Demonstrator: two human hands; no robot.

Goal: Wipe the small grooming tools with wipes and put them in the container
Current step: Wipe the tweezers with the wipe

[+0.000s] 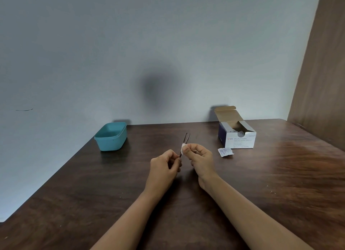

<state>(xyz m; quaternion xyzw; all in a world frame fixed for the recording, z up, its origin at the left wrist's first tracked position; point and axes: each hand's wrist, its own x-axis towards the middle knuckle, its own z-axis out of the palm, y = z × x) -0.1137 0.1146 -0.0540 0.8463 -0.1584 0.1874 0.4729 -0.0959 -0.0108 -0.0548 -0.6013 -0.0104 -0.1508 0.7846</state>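
A thin metal pair of tweezers stands upright above the middle of the dark wooden table. My left hand pinches its lower end. My right hand pinches a small white wipe around the tweezers' middle, between thumb and forefinger. The tips of the tweezers point up and away from me. A teal plastic container sits open at the far left of the table, apart from both hands; I see nothing inside it.
An open white and blue box of alcohol swabs stands at the far right by the wall. A torn swab wrapper lies in front of it. A brown wooden panel rises along the table's right side.
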